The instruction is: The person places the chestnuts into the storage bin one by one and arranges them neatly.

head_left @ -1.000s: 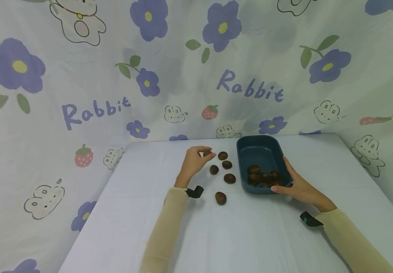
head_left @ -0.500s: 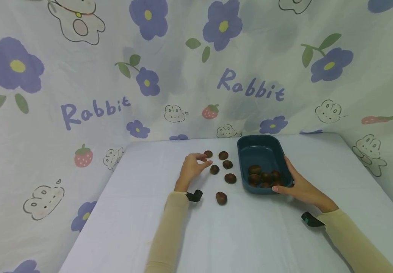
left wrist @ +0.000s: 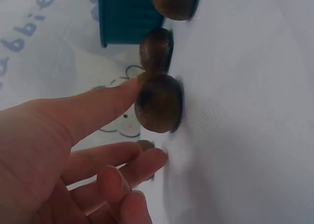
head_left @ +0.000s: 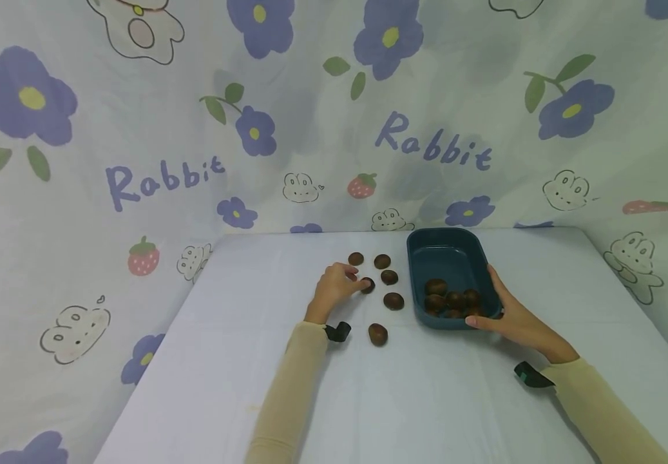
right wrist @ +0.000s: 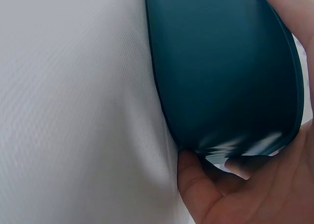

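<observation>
Pointing lengthwise away, dish [head_left: 445,261] gripped by right fingers [head_left: 481,322]; left fingers [left wrist: 147,166] parted near chestnut [left wrist: 159,105]

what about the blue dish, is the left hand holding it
No, the right hand holds the blue dish, while the left hand is at a chestnut.

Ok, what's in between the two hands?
Between the left hand and right hand, the head view shows loose brown nuts, then the blue dish with more nuts inside.

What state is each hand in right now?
Left hand: open, at a chestnut, not gripping it.
Right hand: holding the teal container.
</observation>
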Demonstrator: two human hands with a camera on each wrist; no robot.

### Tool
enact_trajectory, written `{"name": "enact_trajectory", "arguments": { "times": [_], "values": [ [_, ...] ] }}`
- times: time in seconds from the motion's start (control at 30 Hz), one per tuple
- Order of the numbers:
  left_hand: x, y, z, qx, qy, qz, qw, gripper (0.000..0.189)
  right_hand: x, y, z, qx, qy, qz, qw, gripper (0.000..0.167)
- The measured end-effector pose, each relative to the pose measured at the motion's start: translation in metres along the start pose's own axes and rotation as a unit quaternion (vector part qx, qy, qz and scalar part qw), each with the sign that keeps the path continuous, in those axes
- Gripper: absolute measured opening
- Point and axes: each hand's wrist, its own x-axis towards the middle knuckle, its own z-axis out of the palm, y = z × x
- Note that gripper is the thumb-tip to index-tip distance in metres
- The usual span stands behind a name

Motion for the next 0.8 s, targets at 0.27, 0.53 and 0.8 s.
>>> {"name": "enact_trajectory", "arguments": {
  "times": [0.27,0.53,0.8],
  "values": [
    [0.0,0.003,0.005,0.041,-0.015,0.029,0.9987,0.051,0.0,0.001,0.0,-0.003,0.002,0.002,1.0,0.124],
    [-0.003,0.005,0.009,0.05,-0.005,0.042,0.9978,0.039,0.0,0.002,0.002,-0.004,0.004,-0.001,1.0,0.123],
    [-0.003,0.006,0.011,0.076,0.006,0.069,0.9946,0.026,0.0,0.001,0.002,-0.007,0.005,0.002,1.0,0.123]
  ]
}}
